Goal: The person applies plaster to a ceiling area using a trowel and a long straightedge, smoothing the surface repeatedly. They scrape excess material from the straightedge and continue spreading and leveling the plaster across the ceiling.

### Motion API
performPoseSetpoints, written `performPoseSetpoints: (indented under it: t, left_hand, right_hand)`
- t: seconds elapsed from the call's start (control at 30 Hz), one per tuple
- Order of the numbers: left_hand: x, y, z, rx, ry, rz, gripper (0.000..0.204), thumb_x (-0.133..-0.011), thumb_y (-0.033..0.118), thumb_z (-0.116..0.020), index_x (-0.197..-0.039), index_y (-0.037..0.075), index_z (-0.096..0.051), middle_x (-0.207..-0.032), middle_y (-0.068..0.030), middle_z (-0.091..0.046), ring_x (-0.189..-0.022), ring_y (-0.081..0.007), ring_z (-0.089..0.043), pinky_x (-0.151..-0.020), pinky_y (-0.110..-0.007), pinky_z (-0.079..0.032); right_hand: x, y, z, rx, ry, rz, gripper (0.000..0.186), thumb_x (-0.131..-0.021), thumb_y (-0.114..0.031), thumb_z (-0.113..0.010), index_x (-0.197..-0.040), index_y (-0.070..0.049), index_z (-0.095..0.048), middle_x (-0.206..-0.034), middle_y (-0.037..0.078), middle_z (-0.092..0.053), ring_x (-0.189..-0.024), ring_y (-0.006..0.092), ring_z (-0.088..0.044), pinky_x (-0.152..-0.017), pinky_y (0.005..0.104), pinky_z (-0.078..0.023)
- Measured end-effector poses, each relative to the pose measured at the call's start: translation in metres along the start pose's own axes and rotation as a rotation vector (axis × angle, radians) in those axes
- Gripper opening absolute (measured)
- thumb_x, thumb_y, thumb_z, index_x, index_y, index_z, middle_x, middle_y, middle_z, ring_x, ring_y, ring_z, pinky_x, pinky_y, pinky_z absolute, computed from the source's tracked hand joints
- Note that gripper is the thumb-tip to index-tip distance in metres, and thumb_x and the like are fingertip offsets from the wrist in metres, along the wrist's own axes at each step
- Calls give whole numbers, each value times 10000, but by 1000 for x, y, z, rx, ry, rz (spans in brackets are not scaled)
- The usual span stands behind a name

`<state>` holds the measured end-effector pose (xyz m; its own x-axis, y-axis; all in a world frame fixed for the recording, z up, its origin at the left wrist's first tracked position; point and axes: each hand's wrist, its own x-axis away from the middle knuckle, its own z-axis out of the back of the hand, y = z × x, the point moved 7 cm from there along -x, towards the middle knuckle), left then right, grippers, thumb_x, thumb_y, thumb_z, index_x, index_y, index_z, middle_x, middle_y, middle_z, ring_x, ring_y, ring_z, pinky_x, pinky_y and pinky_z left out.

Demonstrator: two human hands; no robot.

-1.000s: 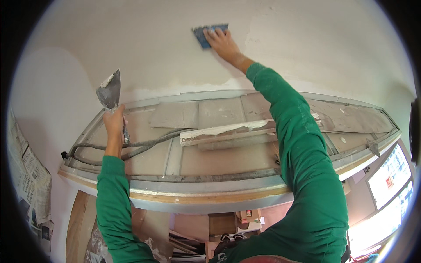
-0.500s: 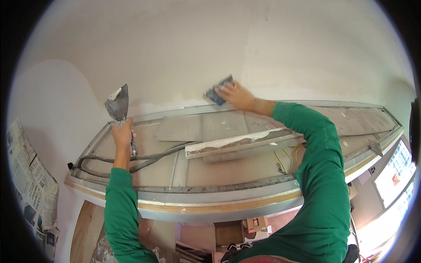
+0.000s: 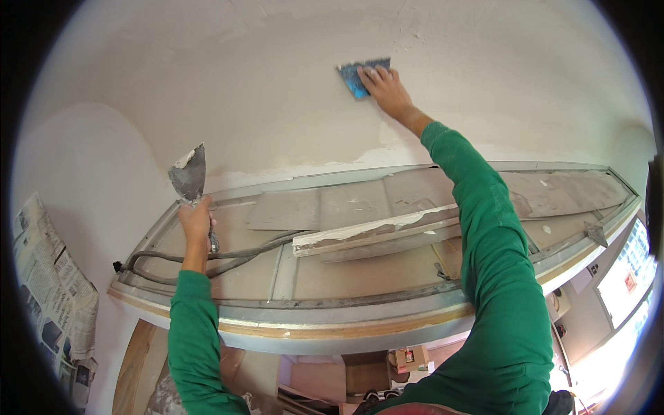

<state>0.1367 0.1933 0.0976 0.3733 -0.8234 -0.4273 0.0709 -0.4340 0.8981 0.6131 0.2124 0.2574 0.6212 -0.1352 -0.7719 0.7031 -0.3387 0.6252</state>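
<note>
My right hand (image 3: 389, 93) presses a blue plastic spreader (image 3: 357, 81) flat to the plastered wall (image 3: 277, 104), its fingers spread over the blade's back. Dark residue covers much of the blade. At the left, my left hand (image 3: 196, 225) is wrapped round the handle of a putty knife (image 3: 189, 174). The knife's broad grey blade points up and carries a lump of whitish filler near its tip. It is held over the framed panel, apart from the wall. Along the wall's lower part, a lighter patch has an uneven edge.
Below the wall lies a long framed panel (image 3: 346, 309). On it rest a plaster-smeared bar (image 3: 373, 228), a dark cable (image 3: 242, 257), thin boards (image 3: 283, 209) and yellow wires (image 3: 440, 257). Newspaper (image 3: 59, 297) hangs at far left. A cardboard box (image 3: 408, 360) is underneath, a bright window (image 3: 626, 277) right.
My right hand has moved up the wall with the spreader, and that arm has stretched out. My left hand with the putty knife has hardly shifted.
</note>
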Motion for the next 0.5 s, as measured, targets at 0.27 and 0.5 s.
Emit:
performPoseSetpoints:
  t: [0.27, 0.5]
  left_hand:
    - [-3, -10, 1, -10, -3, -5, 305, -780, 136, -703, -921, -19, -481, -591, -16, -467, -428, -104, -439, -381, -254, -349]
    - [-6, -16, -20, -81, -58, 24, 635, -786, 177, -719, -1258, -88, -386, -613, -4, -441, -445, -100, -420, -391, -255, -343]
  right_hand:
    - [118, -87, -7, -259, -392, 293, 587, -808, -120, -583, -1364, 4, -443, -1264, 118, -494, -1148, 270, -472, -887, 426, -418]
    - [156, -57, 62, -443, -657, 486, 413, -821, -101, -571, -1227, -29, -548, -1195, 98, -563, -1121, 242, -516, -922, 395, -436]
